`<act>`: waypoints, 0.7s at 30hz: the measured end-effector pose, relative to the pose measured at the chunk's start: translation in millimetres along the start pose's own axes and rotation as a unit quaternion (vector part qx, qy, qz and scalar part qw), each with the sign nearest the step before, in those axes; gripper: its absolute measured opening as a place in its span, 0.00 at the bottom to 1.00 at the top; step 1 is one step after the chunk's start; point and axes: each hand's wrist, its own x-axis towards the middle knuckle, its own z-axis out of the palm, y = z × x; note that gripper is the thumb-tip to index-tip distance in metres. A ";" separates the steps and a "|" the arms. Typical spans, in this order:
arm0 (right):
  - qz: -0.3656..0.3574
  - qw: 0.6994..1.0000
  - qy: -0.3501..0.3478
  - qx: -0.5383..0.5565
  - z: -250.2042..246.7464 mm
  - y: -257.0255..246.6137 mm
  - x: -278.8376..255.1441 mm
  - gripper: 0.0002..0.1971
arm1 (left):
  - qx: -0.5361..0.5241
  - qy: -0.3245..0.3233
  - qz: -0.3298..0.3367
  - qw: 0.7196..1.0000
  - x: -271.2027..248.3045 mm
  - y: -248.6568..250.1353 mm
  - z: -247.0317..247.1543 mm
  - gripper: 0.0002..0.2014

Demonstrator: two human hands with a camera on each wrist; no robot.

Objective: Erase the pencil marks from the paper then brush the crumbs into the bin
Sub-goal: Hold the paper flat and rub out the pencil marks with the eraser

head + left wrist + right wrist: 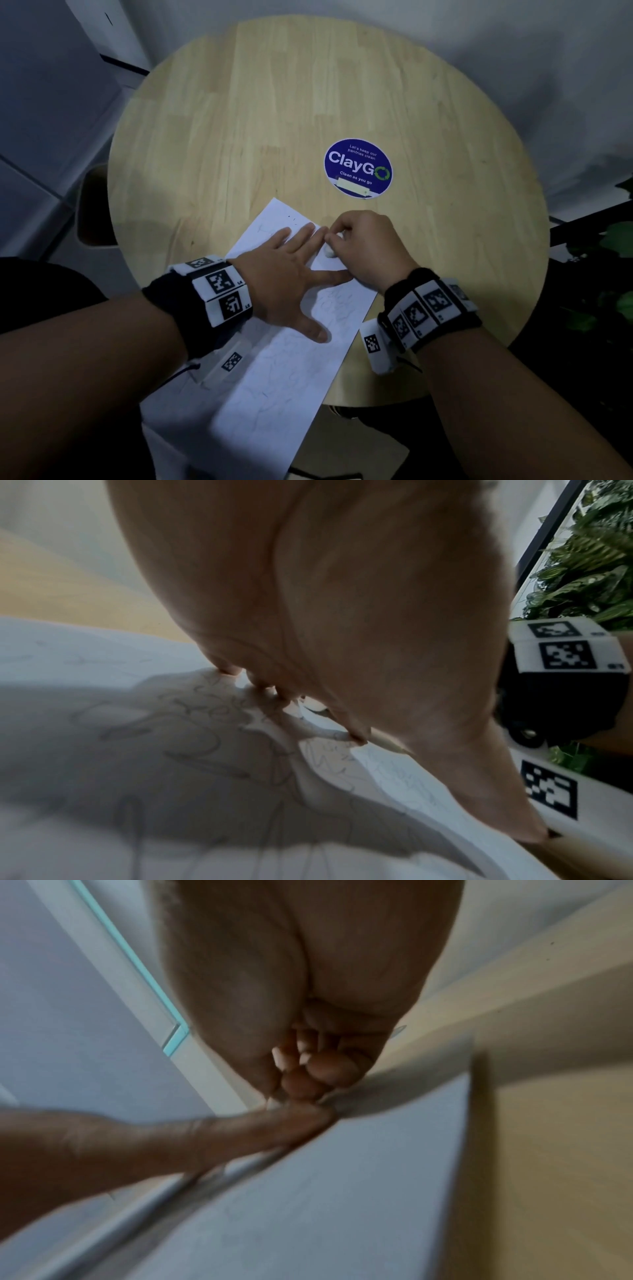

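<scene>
1 thin sheet of paper point(274, 359) lies diagonally on the round wooden table point(274, 102), its near end hanging over the edge. It looks light and limp, so it would slide or wrinkle under rubbing. The left hand point(291, 284) presses it flat with spread fingers. The right hand point(366, 250) pinches a small white eraser point(329, 253) at the far end. No bin is visible.

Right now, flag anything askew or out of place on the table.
The paper lies skewed, its near end overhanging the table edge. The left hand presses it flat; otherwise nothing stands out.
</scene>
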 end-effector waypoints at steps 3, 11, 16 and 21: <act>-0.008 0.999 0.014 -0.031 -1.6 0.3 -1.4 0.07 | -0.001 0.011 0.002 1.000 1.4 -1.1 1.7 0.52; 0.072 0.990 0.098 0.075 -44.3 31.9 -11.0 0.04 | 0.070 0.092 0.009 0.993 -2.5 5.3 -0.6 0.41; 0.034 0.994 0.029 0.102 -43.3 27.0 -14.2 0.05 | 0.054 0.090 0.026 0.994 -0.5 13.9 -4.0 0.38; -0.020 1.000 -0.009 0.005 -19.1 19.4 -8.3 0.03 | 0.054 0.069 0.026 0.996 1.2 14.4 3.4 0.42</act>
